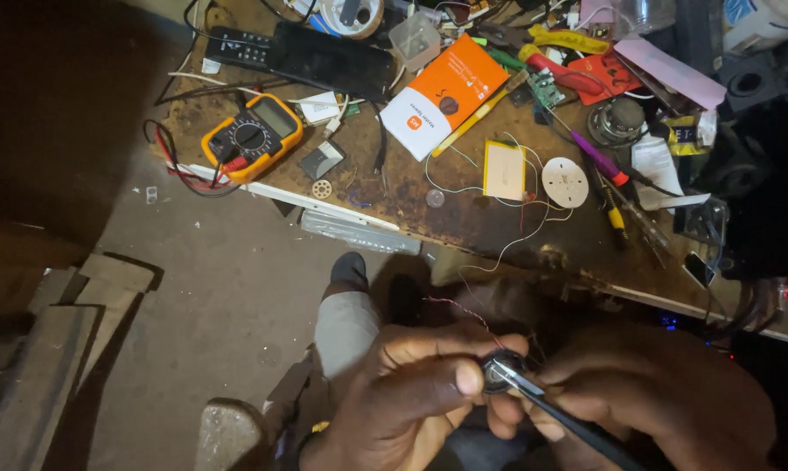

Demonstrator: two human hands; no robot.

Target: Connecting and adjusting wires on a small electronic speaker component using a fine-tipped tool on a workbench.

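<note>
The speaker (501, 370) is a small round part, dark-rimmed with a shiny metallic face that catches the light. It sits low in the view, at about 6 o'clock, held up in the air over the lap, well below the bench edge. Its round face is tilted up toward the camera. Thin twisted red wires (460, 307) rise from its 11 o'clock side and trail off toward 10 o'clock.

The tweezers (558, 410) are slim and dark with a bright metal edge. They lie slanted, the tip touching the speaker's face, the body running away toward 4 o'clock.
</note>
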